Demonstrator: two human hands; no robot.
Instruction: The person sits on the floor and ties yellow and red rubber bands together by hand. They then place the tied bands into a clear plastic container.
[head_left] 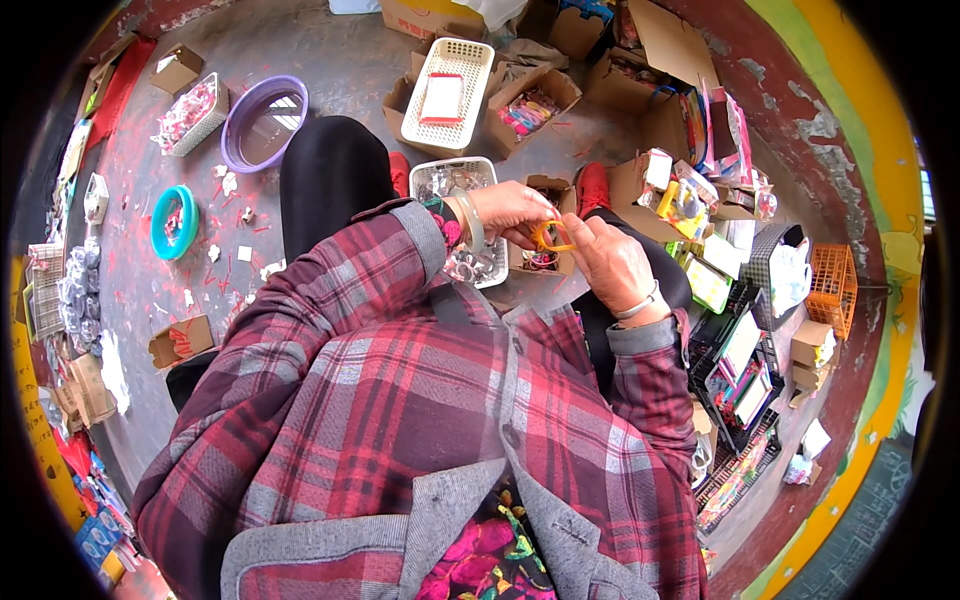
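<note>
My left hand [508, 212] and my right hand [608, 262] meet in front of my knees, fingers bent. Pinched between them is a small orange-yellow ring [553, 237], thin and band-like; its exact kind is too small to make out. Both sets of fingertips close on its rim. Below my left wrist stands a white perforated basket [417, 180] holding many small grey and clear pieces, partly hidden by my forearm. Beneath the ring, a cardboard box [550, 190] with small colourful things shows in part.
Ahead lies a cream basket [478, 60] with a red-edged white card. Beside it is a carton [567, 90] of colourful bits. A purple basin [232, 135] and a turquoise bowl [160, 225] sit left; black crates [768, 345] and an orange basket [832, 285] stand right.
</note>
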